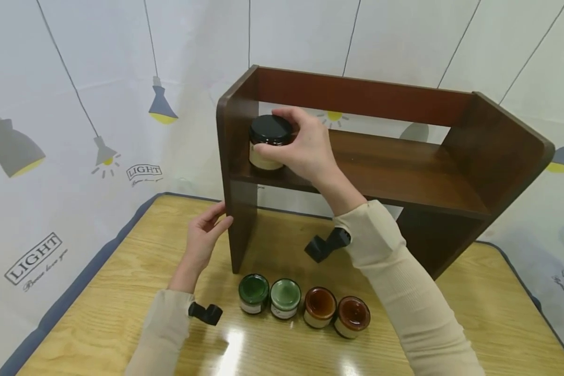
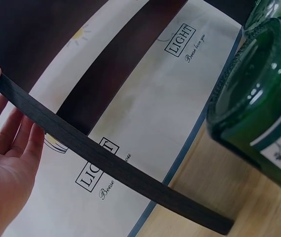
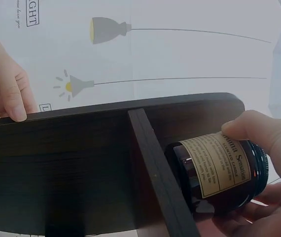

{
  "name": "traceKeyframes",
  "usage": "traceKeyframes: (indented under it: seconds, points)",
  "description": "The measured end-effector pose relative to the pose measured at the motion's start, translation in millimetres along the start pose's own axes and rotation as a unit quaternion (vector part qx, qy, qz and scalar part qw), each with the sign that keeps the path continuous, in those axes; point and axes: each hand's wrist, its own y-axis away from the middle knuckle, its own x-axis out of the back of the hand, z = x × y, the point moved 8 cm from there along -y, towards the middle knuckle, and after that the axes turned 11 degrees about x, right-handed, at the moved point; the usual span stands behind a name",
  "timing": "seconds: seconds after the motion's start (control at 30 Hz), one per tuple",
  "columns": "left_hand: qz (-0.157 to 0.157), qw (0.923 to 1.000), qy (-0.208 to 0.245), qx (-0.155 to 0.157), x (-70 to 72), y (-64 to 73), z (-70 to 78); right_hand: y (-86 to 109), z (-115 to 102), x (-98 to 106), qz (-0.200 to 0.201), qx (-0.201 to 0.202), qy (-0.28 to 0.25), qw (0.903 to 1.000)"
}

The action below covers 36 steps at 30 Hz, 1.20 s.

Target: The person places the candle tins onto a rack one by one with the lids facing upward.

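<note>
My right hand (image 1: 305, 146) holds a scented candle jar (image 3: 219, 173) with a dark lid and a cream printed label, fingers and thumb round its upper part. The jar is at the left end of the upper board of a dark brown wooden shelf (image 1: 413, 162), beside the side panel. Whether its base touches the board I cannot tell. Lower down, my left hand (image 1: 202, 235) grips the front edge of the left side panel (image 2: 106, 160), thumb on one side and fingers on the outer side.
Two green candle jars (image 1: 285, 297) and two amber-brown ones (image 1: 319, 307) stand in a row on the wooden table (image 1: 131, 292), in front of the shelf. A white backdrop (image 1: 197, 130) printed with lamps hangs behind. One green jar (image 2: 259, 98) looms close in the left wrist view.
</note>
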Motion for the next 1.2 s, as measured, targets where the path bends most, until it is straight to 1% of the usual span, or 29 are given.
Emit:
traceKeyframes:
  seconds: [0.17, 0.2, 0.33, 0.4, 0.43, 0.5, 0.57, 0.67, 0.77, 0.93, 1.2]
  points:
    - [-0.007, 0.9999, 0.007, -0.010, 0.4, 1.1, 3.5, -5.6, 4, -8, -0.013, -0.029, -0.004, 0.9995]
    - [-0.013, 0.9998, 0.005, -0.017, 7.8, -3.5, -6.5, -6.3, 5, -9, -0.014, -0.034, -0.004, 0.9993]
    - [-0.022, 0.9993, 0.009, -0.028, 8.1, -4.1, -8.1, -8.3, 9, -9, -0.013, -0.050, -0.003, 0.9987]
    - [-0.024, 0.9993, 0.010, -0.028, 7.6, -3.8, -7.9, -9.4, 12, -9, -0.013, -0.057, -0.001, 0.9983]
    - [-0.020, 0.9994, 0.013, -0.023, 0.2, 1.1, 2.8, -9.9, 12, -9, -0.013, -0.059, -0.001, 0.9982]
    - [-0.016, 0.9997, 0.010, -0.016, -1.0, 2.0, 4.7, -10.8, 14, -10, -0.014, -0.064, -0.001, 0.9978]
    - [-0.007, 0.9999, 0.006, -0.006, -0.9, 2.1, 5.0, -11.5, 17, -10, -0.017, -0.073, -0.001, 0.9972]
    - [-0.004, 1.0000, 0.005, -0.002, -0.1, 1.4, 4.5, -13.0, 19, -11, -0.022, -0.081, 0.003, 0.9965]
    - [-0.006, 1.0000, 0.006, -0.005, 0.0, 0.8, 4.3, -14.9, 20, -12, -0.028, -0.088, 0.010, 0.9957]
    - [-0.006, 0.9999, 0.005, -0.009, -1.0, 1.1, 4.6, -16.6, 26, -12, -0.034, -0.101, 0.004, 0.9943]
    - [-0.009, 0.9998, 0.010, -0.014, -0.6, 1.4, 5.1, -15.6, 26, -12, -0.039, -0.098, -0.008, 0.9944]
